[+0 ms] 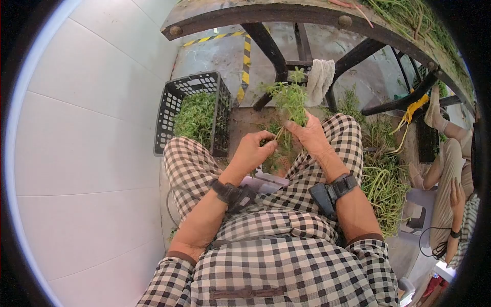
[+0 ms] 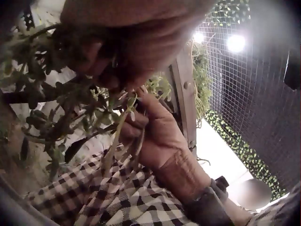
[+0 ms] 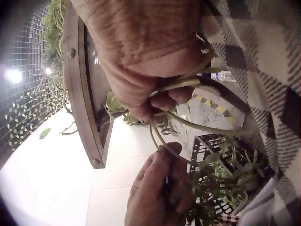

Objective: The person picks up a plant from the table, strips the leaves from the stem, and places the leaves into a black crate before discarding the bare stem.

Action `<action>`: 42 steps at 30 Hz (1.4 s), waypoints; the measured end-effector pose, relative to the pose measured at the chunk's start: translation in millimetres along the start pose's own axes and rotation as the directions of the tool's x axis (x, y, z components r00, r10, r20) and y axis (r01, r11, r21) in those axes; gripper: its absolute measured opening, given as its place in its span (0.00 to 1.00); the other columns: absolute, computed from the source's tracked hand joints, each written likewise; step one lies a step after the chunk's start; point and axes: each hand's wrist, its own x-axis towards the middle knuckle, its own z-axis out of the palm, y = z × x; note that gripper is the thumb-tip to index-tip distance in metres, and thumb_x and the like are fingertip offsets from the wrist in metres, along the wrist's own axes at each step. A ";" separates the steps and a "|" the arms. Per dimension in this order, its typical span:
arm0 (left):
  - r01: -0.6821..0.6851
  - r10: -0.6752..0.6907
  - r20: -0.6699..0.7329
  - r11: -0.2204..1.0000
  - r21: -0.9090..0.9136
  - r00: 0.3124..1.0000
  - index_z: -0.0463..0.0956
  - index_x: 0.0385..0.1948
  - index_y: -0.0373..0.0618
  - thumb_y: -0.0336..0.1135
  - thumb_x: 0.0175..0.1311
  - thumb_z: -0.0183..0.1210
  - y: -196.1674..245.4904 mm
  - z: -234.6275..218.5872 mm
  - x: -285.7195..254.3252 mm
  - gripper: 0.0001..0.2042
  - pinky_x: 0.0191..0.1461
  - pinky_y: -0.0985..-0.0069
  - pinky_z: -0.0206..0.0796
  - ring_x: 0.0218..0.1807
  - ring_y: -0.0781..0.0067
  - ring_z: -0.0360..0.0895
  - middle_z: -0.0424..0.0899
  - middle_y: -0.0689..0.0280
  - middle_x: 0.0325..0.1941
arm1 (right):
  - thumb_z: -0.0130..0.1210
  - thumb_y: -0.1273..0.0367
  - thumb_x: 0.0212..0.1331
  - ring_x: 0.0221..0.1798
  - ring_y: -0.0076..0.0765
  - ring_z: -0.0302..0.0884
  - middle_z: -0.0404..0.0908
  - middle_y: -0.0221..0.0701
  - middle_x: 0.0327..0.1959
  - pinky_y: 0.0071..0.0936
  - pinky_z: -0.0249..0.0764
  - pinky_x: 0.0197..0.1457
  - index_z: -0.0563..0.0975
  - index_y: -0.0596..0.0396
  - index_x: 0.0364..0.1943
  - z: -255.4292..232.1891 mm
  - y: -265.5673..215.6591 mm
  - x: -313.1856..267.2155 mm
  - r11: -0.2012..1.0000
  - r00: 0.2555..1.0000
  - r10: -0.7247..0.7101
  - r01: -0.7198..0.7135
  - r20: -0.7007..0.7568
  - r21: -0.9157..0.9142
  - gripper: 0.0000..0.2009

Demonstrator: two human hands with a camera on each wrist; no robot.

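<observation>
This looks like a vegetable-sorting workspace, perhaps at a farm or market. A black plastic crate [image 1: 176, 110] brims with cut greens, more stalks lie heaped on the floor [image 1: 381, 187], a rough round table [image 1: 286, 15] carries herbs, and yellow-black hazard tape [image 1: 245, 61] marks the concrete.

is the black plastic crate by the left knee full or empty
Partly full. The black plastic crate holds a heap of green leafy stems that lies below its rim, with bare lattice wall showing above the greens.

Light: bright daylight, soft shadows
Glare: lamps flare in wrist views
Edges: fisheye, dark vignette
Blur: close hands soft
</observation>
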 end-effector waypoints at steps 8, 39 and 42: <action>-0.059 0.068 -0.073 0.990 0.128 0.995 0.75 0.31 0.38 0.32 0.52 0.50 -3.0 0.5 0.1 0.09 0.34 0.71 0.65 0.26 0.59 0.74 0.75 0.53 0.23 | 0.57 0.63 0.54 0.24 0.15 0.61 0.71 0.22 0.24 0.18 0.59 0.25 0.72 0.57 0.41 -0.7 6.2 2.9 0.985 0.999 -0.026 0.033 0.043 -0.171 0.15; 0.288 -0.240 0.199 0.921 -0.262 0.950 0.76 0.36 0.37 0.34 0.56 0.50 -4.8 -0.8 1.9 0.12 0.27 0.84 0.55 0.23 0.86 0.61 0.71 0.73 0.20 | 0.52 0.70 0.57 0.20 0.17 0.60 0.68 0.23 0.24 0.18 0.56 0.21 0.69 0.55 0.40 -6.9 7.3 4.4 0.944 0.986 0.165 -0.159 0.005 0.288 0.09; 0.312 -0.288 0.125 0.910 -0.274 0.950 0.77 0.31 0.36 0.33 0.54 0.51 -13.4 0.8 3.6 0.10 0.25 0.83 0.55 0.21 0.85 0.61 0.70 0.73 0.19 | 0.52 0.69 0.57 0.20 0.17 0.60 0.68 0.23 0.23 0.18 0.57 0.21 0.69 0.55 0.38 -4.2 1.5 2.1 0.945 0.986 0.166 -0.167 0.027 0.282 0.08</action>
